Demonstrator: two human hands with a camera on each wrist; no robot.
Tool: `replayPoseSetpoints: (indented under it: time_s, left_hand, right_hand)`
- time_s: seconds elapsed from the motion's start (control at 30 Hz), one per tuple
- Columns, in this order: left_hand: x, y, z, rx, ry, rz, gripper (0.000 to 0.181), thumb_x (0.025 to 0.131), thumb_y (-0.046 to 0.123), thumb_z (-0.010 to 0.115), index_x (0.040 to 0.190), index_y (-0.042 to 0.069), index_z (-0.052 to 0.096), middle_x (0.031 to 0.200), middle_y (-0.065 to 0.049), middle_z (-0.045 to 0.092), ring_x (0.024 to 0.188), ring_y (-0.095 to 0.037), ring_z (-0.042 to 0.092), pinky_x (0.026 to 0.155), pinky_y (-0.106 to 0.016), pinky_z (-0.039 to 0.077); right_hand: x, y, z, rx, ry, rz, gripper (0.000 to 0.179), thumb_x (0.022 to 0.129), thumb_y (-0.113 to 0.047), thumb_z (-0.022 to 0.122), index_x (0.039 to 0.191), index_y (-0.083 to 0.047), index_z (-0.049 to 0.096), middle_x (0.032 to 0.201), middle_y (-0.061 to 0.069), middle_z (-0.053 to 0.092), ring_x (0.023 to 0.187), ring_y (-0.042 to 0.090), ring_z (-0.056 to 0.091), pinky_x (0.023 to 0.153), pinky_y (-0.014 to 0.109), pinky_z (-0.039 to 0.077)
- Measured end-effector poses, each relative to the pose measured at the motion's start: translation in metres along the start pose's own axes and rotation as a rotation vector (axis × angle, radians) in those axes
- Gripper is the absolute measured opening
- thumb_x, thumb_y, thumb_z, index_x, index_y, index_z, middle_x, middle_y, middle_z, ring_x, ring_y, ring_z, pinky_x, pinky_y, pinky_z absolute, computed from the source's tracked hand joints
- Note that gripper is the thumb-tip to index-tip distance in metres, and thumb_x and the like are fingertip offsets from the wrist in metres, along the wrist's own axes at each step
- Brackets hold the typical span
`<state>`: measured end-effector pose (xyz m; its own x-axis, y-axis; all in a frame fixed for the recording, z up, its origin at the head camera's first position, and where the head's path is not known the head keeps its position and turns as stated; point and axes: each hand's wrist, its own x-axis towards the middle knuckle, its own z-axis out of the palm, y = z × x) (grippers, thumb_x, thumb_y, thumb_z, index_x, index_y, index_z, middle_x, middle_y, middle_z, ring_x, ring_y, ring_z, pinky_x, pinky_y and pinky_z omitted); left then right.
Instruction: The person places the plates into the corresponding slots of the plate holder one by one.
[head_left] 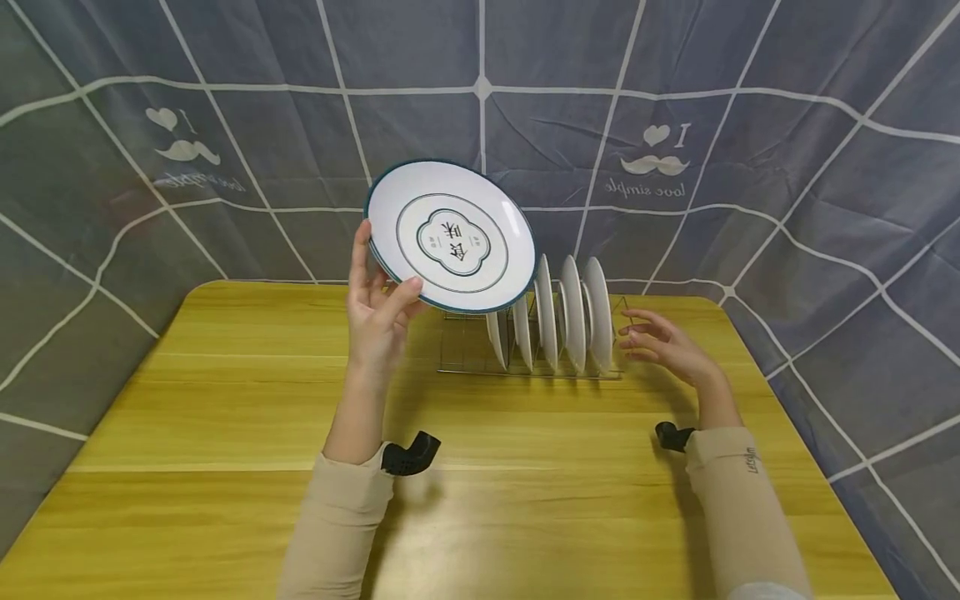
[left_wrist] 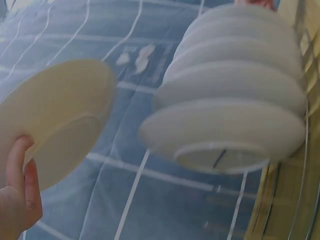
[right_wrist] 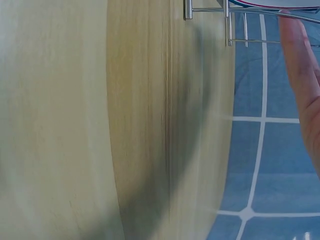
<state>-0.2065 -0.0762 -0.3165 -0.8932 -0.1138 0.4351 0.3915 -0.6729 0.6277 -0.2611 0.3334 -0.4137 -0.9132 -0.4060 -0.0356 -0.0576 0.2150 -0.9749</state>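
Observation:
My left hand (head_left: pixel 378 308) grips a white plate (head_left: pixel 386 200) with a dark green rim by its lower left edge, thumb on the front and fingers behind. The plate is tilted up above the table, its printed face towards me, and its pale underside shows in the left wrist view. Several white plates (head_left: pixel 596 308) stand on edge in a wire dish rack (head_left: pixel 465 372), partly behind the held plate. At the rack's right end is my right hand (head_left: pixel 667 343), its fingers loosely bent. In the right wrist view, a fingertip (right_wrist: pixel 290 30) meets the rack's wire.
The rack stands near the back of a wooden table (head_left: pixel 540 492). A grey curtain (head_left: pixel 420 50) with white grid lines hangs behind and along both sides. Black curved pieces (head_left: pixel 412 454) sit at both wrists.

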Motion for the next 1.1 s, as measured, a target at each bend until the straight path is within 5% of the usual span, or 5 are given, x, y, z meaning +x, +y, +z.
replayPoseSetpoints:
  time_s: [0.13, 0.3, 0.5, 0.67, 1.1]
  left_hand:
    - [0.002, 0.010, -0.016, 0.032, 0.008, 0.041, 0.078, 0.078, -0.013, 0.057, 0.142, 0.024, 0.031, 0.132, -0.017, 0.036, 0.093, -0.023, 0.057, 0.067, -0.031, 0.057]
    - [0.003, 0.018, -0.029, 0.106, 0.042, 0.079, 0.078, 0.076, -0.016, 0.057, 0.141, 0.023, 0.036, 0.123, -0.018, 0.043, 0.090, -0.023, 0.056, 0.064, -0.029, 0.057]
    - [0.000, 0.018, -0.034, 0.350, 0.060, 0.101, 0.078, 0.073, -0.021, 0.059, 0.138, 0.019, 0.042, 0.111, -0.012, 0.051, 0.090, -0.019, 0.050, 0.066, -0.020, 0.054]
    - [-0.003, 0.008, -0.036, 0.536, -0.005, 0.088, 0.076, 0.070, -0.021, 0.062, 0.136, 0.013, 0.044, 0.107, -0.009, 0.052, 0.088, -0.017, 0.050, 0.066, -0.017, 0.053]
    - [-0.007, -0.023, -0.024, 0.811, -0.138, 0.013, 0.070, 0.070, -0.010, 0.071, 0.133, 0.008, 0.047, 0.111, -0.015, 0.047, 0.093, -0.031, 0.054, 0.054, -0.022, 0.055]
  right_hand:
    - [0.001, 0.001, -0.001, -0.024, -0.006, 0.018, 0.051, 0.096, -0.011, 0.047, 0.140, 0.000, 0.024, 0.121, 0.012, 0.047, 0.100, 0.011, 0.058, 0.090, 0.038, 0.048]
    - [0.000, -0.001, -0.002, -0.042, -0.017, 0.029, 0.054, 0.096, -0.013, 0.048, 0.141, 0.000, 0.021, 0.127, 0.023, 0.041, 0.100, 0.010, 0.057, 0.092, 0.040, 0.047]
    - [0.000, -0.001, -0.002, -0.023, -0.028, 0.025, 0.054, 0.096, -0.012, 0.047, 0.141, 0.001, 0.020, 0.124, 0.016, 0.045, 0.100, 0.010, 0.058, 0.088, 0.031, 0.050]
    - [0.000, 0.000, -0.001, -0.006, -0.020, 0.040, 0.053, 0.096, -0.012, 0.047, 0.141, -0.001, 0.022, 0.121, 0.010, 0.048, 0.100, 0.010, 0.058, 0.088, 0.030, 0.049]
    - [-0.001, -0.001, 0.001, 0.007, -0.026, 0.045, 0.053, 0.096, -0.013, 0.047, 0.141, -0.002, 0.021, 0.123, 0.014, 0.046, 0.101, 0.012, 0.057, 0.090, 0.030, 0.048]
